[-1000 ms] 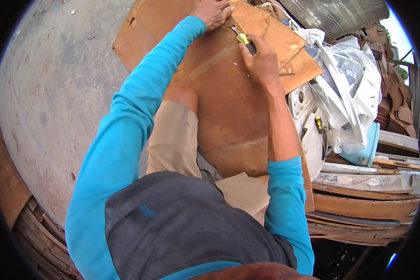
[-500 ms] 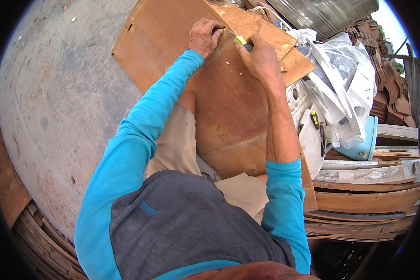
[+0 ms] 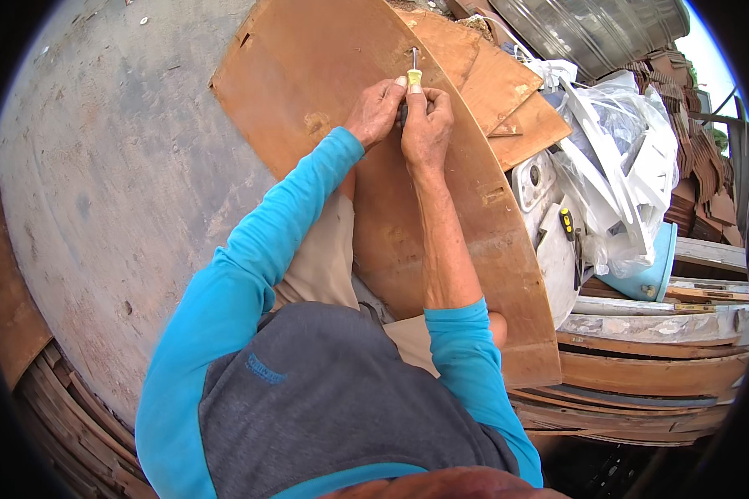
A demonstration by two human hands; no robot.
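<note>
Head view, looking down. The left hand (image 3: 376, 110) and right hand (image 3: 425, 125) were pressed together side by side, both curled around one screwdriver (image 3: 413, 76). Its yellow handle end showed just above the thumbs, and its thin metal shaft pointed away from the person, the tip resting on the board (image 3: 308, 75) near the upper edge. How tightly each hand gripped could not be told, since the fingers were hidden beneath the knuckles.

The board was a large brown curved panel, lying across the person's knees and over the concrete floor (image 3: 100, 191). Smaller brown panels (image 3: 508, 91) lay overlapped to the right of the hands. Further right sat a white casing (image 3: 549, 241) with a second, yellow-and-black screwdriver (image 3: 567, 223) lying on it, then a heap of clear plastic bags (image 3: 624, 166) and a light-blue bowl (image 3: 653, 279). Stacked wooden strips (image 3: 657, 374) filled the lower right, and more curved wood (image 3: 66, 416) the lower left. Both sleeves (image 3: 258, 249) were bright blue.
</note>
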